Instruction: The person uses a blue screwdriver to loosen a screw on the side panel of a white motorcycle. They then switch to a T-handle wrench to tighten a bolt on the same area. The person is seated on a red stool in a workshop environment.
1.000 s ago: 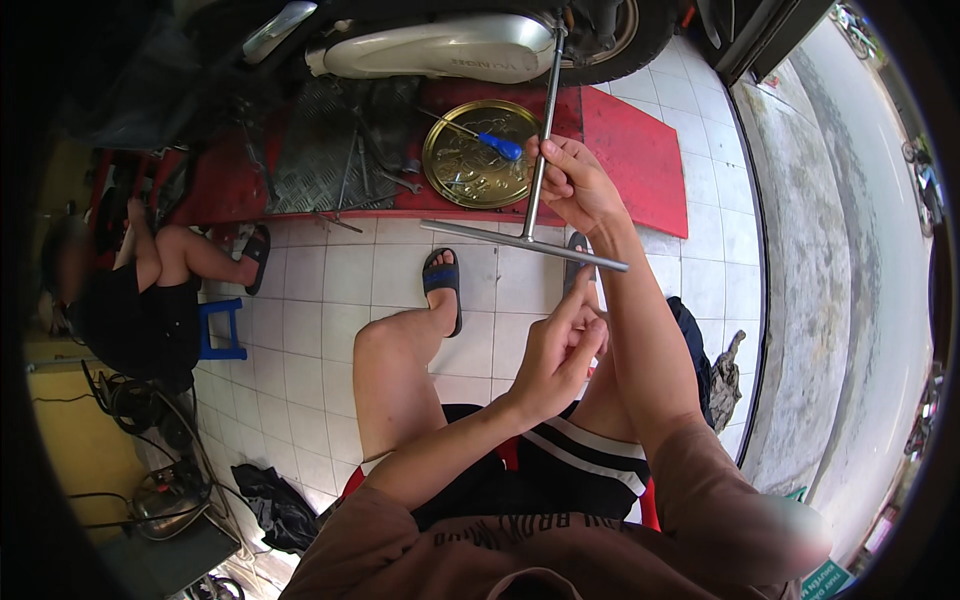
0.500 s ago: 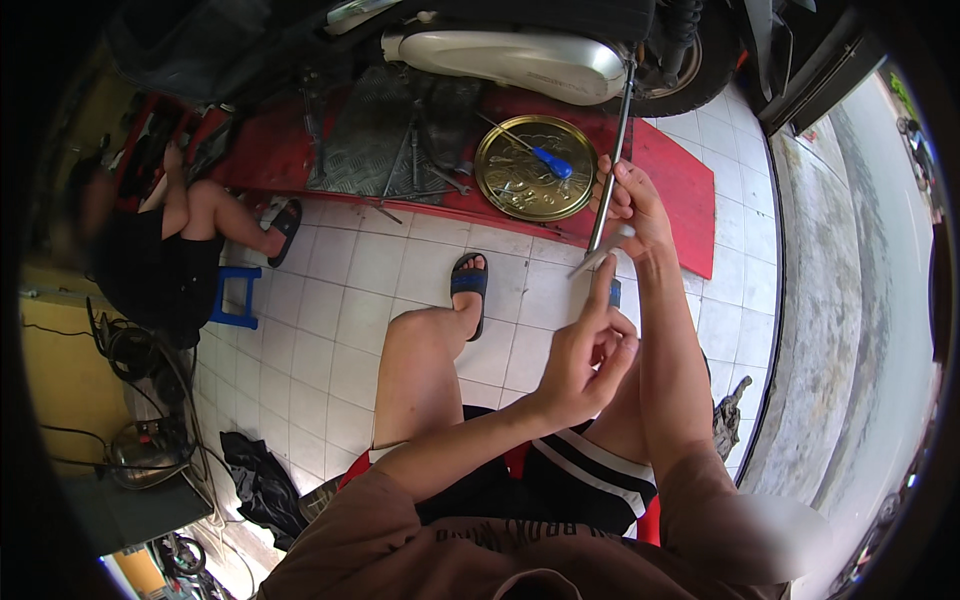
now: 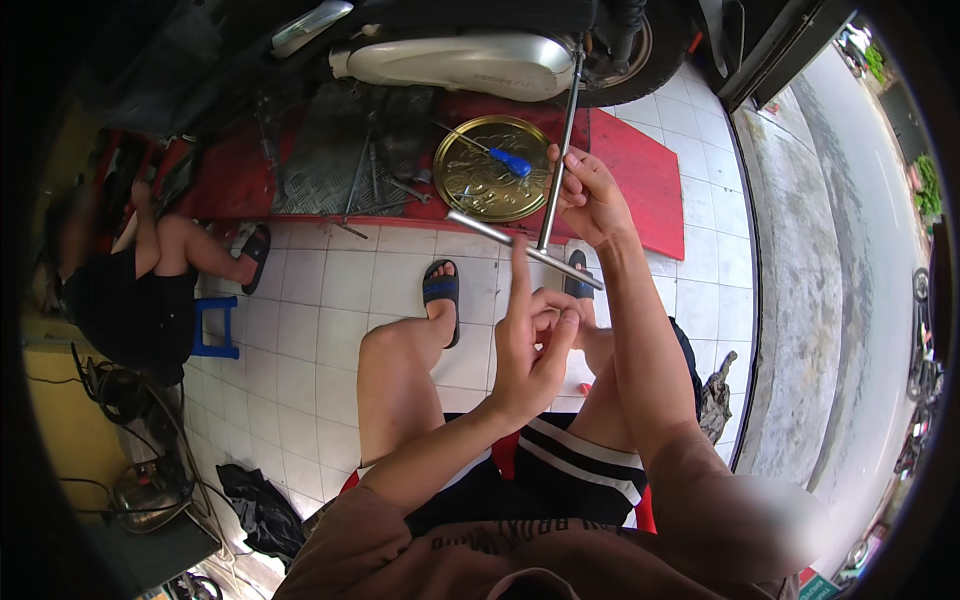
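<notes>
Right hand (image 3: 592, 200): fingers curled round T-wrench (image 3: 549, 222). Left hand (image 3: 535, 345): half-open, empty, index at crossbar (image 3: 482, 230). Beyond right hand: motorbike (image 3: 460, 68); wrench seemingly seated, work unfinished.

White tiled floor (image 3: 300, 335), yellow wall (image 3: 68, 425), blue stool (image 3: 216, 351), daylit grey road (image 3: 865, 300).

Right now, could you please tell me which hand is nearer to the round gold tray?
The right hand: it holds the T-shaped tool just right of the gold tray. The left hand is farther, nearer the body, its index finger at the crossbar.
</notes>
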{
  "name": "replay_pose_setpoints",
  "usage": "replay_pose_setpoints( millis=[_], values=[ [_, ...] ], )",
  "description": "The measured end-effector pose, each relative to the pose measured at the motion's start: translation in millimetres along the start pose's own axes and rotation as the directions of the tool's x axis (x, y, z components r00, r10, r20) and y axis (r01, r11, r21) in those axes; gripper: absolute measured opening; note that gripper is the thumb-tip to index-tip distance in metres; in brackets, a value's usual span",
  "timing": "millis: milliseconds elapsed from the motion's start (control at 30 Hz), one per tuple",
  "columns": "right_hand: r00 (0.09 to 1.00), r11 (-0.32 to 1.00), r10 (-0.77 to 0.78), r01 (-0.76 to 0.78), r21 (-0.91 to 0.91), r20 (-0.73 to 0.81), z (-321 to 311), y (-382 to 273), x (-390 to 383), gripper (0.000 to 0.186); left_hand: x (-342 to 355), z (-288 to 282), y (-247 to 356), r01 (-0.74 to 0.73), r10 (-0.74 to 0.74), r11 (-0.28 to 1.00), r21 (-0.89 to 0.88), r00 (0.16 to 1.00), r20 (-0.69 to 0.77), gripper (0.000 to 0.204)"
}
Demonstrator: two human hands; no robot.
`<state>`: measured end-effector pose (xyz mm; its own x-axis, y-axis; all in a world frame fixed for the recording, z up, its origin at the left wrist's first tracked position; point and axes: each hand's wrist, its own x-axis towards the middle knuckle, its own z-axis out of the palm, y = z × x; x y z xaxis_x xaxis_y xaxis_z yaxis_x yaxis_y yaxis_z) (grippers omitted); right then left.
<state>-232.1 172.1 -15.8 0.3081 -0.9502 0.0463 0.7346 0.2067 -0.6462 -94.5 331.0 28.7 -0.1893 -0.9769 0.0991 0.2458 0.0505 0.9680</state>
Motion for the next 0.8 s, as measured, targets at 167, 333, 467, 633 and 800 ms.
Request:
replay_pose_setpoints(
  millis=[167, 333, 467, 633, 800],
  values=[
    [0.999, 0.999, -0.019, 0.017, 0.044, 0.044, -9.1, 3.1, 4.2, 0.023, -2.2, 0.2, -20.9, 0.156, -0.160, 0.987, 0.043, 0.980, 0.116, 0.082],
    [0.996, 0.994, -0.045, 0.037, 0.104, 0.074, -13.2, -0.9, 4.6, 0.022, -1.5, 6.9, -7.1, -0.222, 0.150, 0.863, 0.454, 0.970, 0.189, 0.084],
    [0.989, 0.985, -0.086, 0.066, 0.161, 0.118, -9.6, -5.8, 4.2, 0.022, -1.8, -3.7, -27.1, -0.047, 0.044, 0.876, 0.480, 0.999, 0.017, 0.072],
    [0.995, 0.993, -0.060, 0.052, 0.107, 0.075, -10.8, -3.0, 3.2, 0.022, -2.9, 14.4, -9.7, -0.446, 0.256, 0.737, 0.508, 0.880, 0.401, 0.069],
    [0.996, 0.991, -0.067, 0.059, 0.118, 0.062, -5.9, -4.0, 2.3, 0.022, 15.3, -15.0, -16.9, -0.041, 0.069, 0.846, 0.531, 0.997, -0.032, 0.079]
  ],
)
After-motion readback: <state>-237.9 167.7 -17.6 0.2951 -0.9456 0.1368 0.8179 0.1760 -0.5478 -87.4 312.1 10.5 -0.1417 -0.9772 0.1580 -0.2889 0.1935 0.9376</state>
